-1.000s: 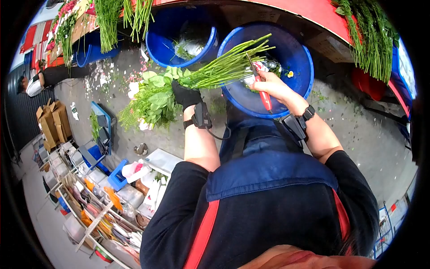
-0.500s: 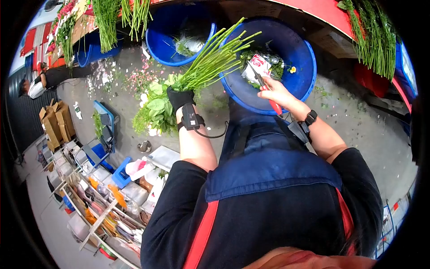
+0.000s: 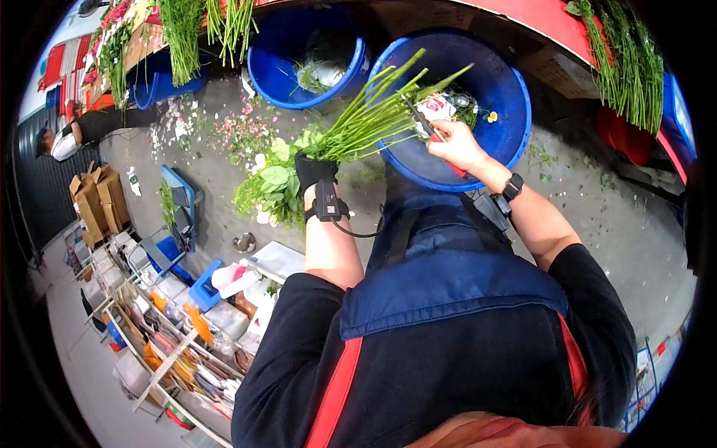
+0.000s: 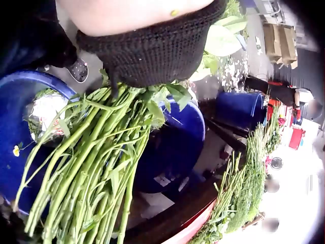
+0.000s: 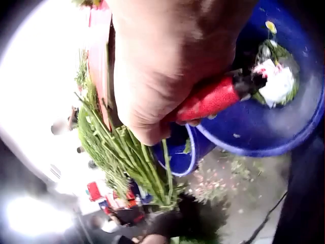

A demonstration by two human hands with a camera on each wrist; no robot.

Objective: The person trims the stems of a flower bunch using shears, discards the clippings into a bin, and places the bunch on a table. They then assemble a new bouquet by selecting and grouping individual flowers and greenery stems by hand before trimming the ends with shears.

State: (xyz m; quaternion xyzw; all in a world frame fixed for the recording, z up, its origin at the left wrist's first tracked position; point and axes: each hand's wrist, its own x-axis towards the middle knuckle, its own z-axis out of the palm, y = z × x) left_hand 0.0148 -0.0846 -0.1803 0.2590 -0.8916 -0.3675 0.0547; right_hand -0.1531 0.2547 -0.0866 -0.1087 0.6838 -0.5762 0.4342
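The bunch of stems (image 3: 366, 116) is held in the left hand (image 3: 315, 170), whose black-gloved fingers are curled round it. Its long green stalks fan out unevenly, nearly bare, with a few small leaves among them; the other end is bushy, with broad leaves and some pale blooms.

The stalk ends reach over the rim of the bigger blue bucket (image 3: 525, 112). Down in there I can see a crumpled white-and-red wrapper (image 3: 437, 107), green clippings round it and a small yellow flower (image 3: 492, 117) off to one side. The right hand (image 3: 459, 149), bare, grips red-handled shears (image 3: 420, 119) by the stalk ends; I can't tell how wide the blades stand.

Just beside it, a second blue bucket (image 3: 258, 82) holds pale plastic and green scraps. More greenery (image 3: 624, 82) hangs over the red counter's (image 3: 530, 21) edge.
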